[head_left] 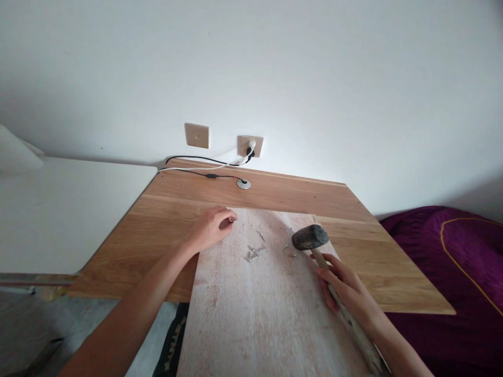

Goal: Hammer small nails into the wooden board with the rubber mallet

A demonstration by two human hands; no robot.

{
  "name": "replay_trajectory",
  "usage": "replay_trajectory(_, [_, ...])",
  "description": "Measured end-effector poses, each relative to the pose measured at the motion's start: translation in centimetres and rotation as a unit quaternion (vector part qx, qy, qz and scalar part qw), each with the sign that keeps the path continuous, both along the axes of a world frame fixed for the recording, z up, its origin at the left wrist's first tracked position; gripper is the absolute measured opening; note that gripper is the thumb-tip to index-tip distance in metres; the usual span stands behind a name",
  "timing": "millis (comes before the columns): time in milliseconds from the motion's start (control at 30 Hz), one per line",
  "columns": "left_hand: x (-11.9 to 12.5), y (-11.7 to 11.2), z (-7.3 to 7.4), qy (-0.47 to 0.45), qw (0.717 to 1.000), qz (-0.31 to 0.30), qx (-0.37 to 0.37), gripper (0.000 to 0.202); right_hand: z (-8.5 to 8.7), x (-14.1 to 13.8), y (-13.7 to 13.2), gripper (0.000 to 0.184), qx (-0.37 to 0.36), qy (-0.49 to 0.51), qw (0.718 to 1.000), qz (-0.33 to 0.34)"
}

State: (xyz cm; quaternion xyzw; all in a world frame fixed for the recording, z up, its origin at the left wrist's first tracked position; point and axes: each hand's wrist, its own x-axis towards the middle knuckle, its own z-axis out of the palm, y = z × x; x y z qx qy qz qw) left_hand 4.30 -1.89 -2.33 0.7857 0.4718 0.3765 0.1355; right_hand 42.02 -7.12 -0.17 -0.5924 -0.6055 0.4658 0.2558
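My left hand (214, 226) is at the far left corner of a whitewashed wooden board (251, 314), with thumb and fingers pinched on a small metal nail (233, 220) that is mostly hidden. In my right hand (346, 288) is a mallet (310, 237), gripped by its wooden handle. The mallet's black head hovers over or rests on the board's right side; which of the two I cannot tell. Between my hands lie several loose silvery nails (254, 254), with a few smaller ones (290, 255) near the mallet. Small dark dots run along the board's far end.
The board lies on a wooden tabletop (393, 272). Behind it, black and white cables (188, 168) run to a wall socket (257, 147) and a round grommet (243, 184). A white table (78, 209) adjoins on the left; purple fabric (424, 235) is at right.
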Motion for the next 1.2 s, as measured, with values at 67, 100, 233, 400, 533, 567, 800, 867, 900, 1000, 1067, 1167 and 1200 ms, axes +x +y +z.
replay_trajectory(67, [0.0,0.0,0.0,-0.003,1.000,0.003,0.002,0.022,0.3,-0.1,0.0,0.051,0.001,-0.002,1.000,0.002])
replay_trajectory(100, [0.1,-0.1,0.1,-0.004,1.000,0.003,0.001,0.021,0.3,-0.1,0.0,0.052,0.002,-0.005,1.000,0.001])
replay_trajectory(233, [0.2,-0.1,0.3,-0.013,1.000,0.002,0.000,0.015,0.1,0.1,-0.2,0.055,0.005,-0.024,1.000,0.006])
replay_trajectory(400, [0.3,0.0,0.0,-0.022,1.000,0.006,0.002,0.014,0.3,0.0,-0.2,0.060,0.005,-0.056,0.998,0.012])
replay_trajectory(533, [0.2,0.3,-0.3,-0.023,1.000,0.005,0.009,0.011,2.1,-0.5,0.7,0.056,-0.011,-0.133,0.990,0.056])
replay_trajectory(567, [0.2,0.3,-0.3,-0.023,1.000,0.003,0.012,0.010,2.6,-0.6,1.1,0.050,-0.004,-0.148,0.986,0.079])
replay_trajectory(800, [0.2,0.2,-0.3,-0.032,0.999,0.002,0.000,0.011,4.0,-1.8,3.3,0.025,0.099,-0.289,0.944,0.124])
replay_trajectory(867, [0.3,0.2,-0.5,-0.041,0.999,0.007,-0.011,0.014,4.6,-2.9,3.8,0.024,0.140,-0.306,0.934,0.121])
replay_trajectory(900, [0.3,0.2,-0.6,-0.048,0.999,0.011,-0.015,0.015,4.9,-3.6,4.0,0.024,0.154,-0.302,0.933,0.124])
replay_trajectory(1000, [0.3,0.3,-0.7,-0.059,0.998,0.016,-0.021,0.021,6.1,-6.4,4.6,0.025,0.188,-0.261,0.932,0.166])
replay_trajectory(1067, [0.3,0.3,-0.7,-0.059,0.998,0.018,-0.025,0.024,6.7,-8.4,5.0,0.023,0.231,-0.249,0.919,0.199])
replay_trajectory(1167, [0.4,0.2,-0.5,-0.058,0.997,0.026,-0.035,0.027,6.9,-11.1,5.5,0.018,0.269,-0.277,0.888,0.251])
replay_trajectory(1200, [0.4,0.2,-0.5,-0.059,0.997,0.029,-0.037,0.028,6.8,-11.8,5.7,0.017,0.268,-0.286,0.881,0.267])
